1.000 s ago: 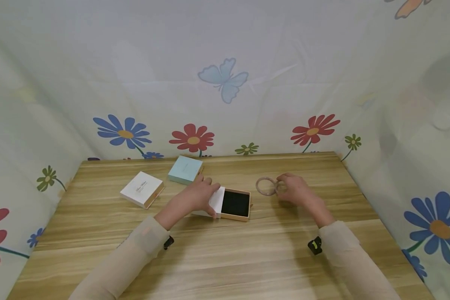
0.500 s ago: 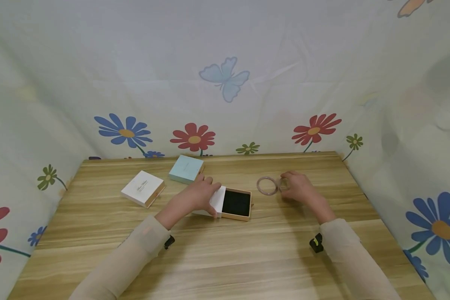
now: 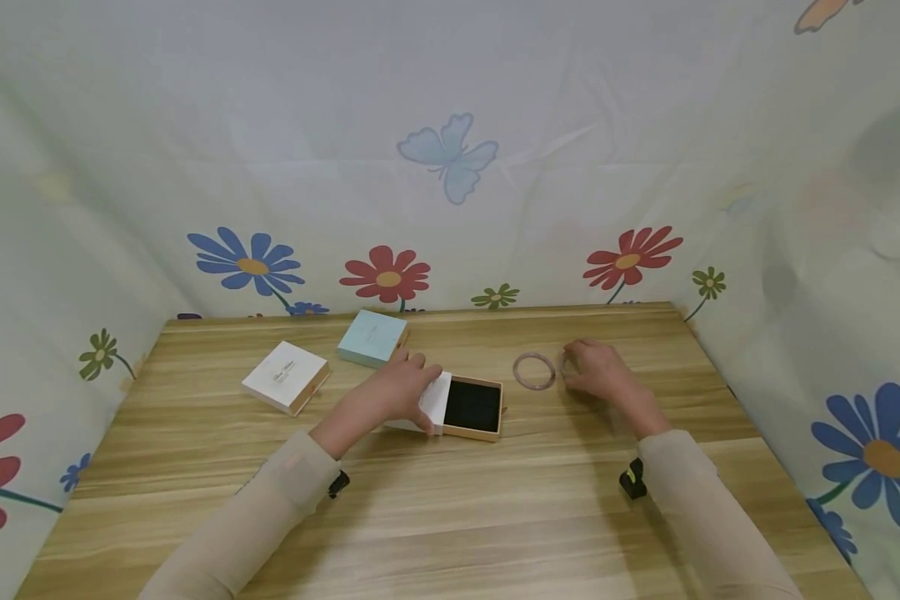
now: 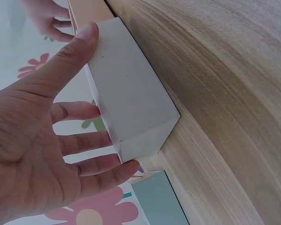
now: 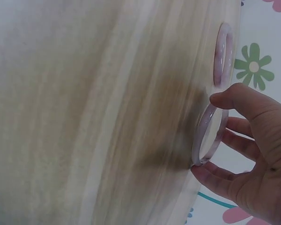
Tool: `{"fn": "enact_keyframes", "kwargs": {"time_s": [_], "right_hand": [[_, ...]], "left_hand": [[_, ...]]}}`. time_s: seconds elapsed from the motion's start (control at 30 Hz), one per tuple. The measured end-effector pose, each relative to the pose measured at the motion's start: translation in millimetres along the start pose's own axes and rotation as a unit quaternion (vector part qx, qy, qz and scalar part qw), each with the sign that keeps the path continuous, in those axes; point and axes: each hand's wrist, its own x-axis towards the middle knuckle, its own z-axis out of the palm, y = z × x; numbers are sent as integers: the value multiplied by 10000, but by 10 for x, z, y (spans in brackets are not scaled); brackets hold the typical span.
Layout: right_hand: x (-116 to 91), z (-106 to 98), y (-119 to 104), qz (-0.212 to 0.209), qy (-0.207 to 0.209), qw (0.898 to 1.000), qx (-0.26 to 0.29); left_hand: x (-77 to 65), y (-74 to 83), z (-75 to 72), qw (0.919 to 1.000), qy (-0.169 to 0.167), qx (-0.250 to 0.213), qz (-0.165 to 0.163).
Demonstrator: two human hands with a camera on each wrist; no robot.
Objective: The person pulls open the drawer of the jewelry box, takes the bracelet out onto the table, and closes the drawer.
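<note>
My left hand [image 3: 393,392] holds the white sleeve [image 4: 131,84] of a slide-out box, thumb on the near side and fingers across the far side. From its right end juts a tan drawer with a black pad [image 3: 473,407]. To the right, my right hand [image 3: 603,375] grips a pale purple bangle [image 5: 199,133] between thumb and fingers, tilted close above the table or touching it; which, I cannot tell. A second bangle [image 5: 228,54] lies flat on the table, just left of that hand in the head view, a small gap apart.
A closed white box [image 3: 285,377] with dark lettering lies at the left of the wood-grain table [image 3: 495,517]. A light blue box [image 3: 371,337] sits behind my left hand. Flower-printed cloth [image 3: 450,242] rises along the back and sides.
My right hand has shifted slightly right with its bangle, away from the one lying flat. The left hand and the slide-out box stay where they were.
</note>
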Motion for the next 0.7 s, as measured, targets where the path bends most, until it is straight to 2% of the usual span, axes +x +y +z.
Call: {"fn": "enact_keyframes", "kwargs": {"time_s": [0.47, 0.7], "right_hand": [[123, -47, -39, 283, -624, 9974, 227], [202, -41, -23, 24, -721, 9974, 73]], "left_hand": [[-11, 11, -20, 10000, -29, -29, -21], [-11, 16, -19, 10000, -31, -34, -35]]}}
